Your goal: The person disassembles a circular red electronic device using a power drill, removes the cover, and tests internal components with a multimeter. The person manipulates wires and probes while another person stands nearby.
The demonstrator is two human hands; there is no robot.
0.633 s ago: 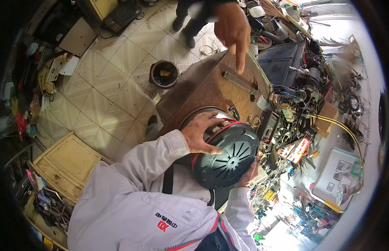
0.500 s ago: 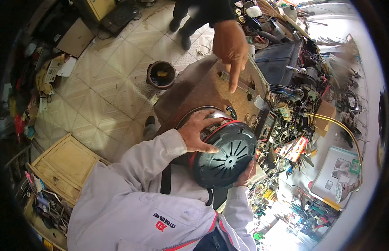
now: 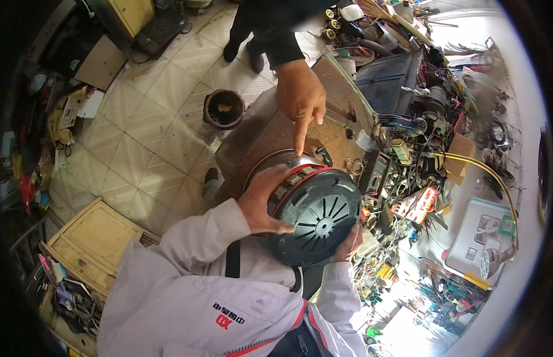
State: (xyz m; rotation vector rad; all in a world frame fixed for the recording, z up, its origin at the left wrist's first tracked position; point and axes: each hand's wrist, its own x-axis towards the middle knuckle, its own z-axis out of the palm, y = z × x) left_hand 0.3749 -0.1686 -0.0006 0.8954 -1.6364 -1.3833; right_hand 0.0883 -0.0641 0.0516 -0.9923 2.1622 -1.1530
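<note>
Now my spread left hand is touching a round, black, red-trimmed base with radiating slots. My right hand is clasping its edge.

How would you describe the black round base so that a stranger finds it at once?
Find the brown-topped table, above the picture's centre. At its near end, the left hand and right hand flank a tilted black round base. Unlike the clutter beside it, this broad disc has slots radiating from its hub.

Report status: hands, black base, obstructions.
Left hand spread against round black base; right hand gripping its edge. Base tilted, slotted side showing. Co-worker's hand close in, pointing toward silver rim.
</note>
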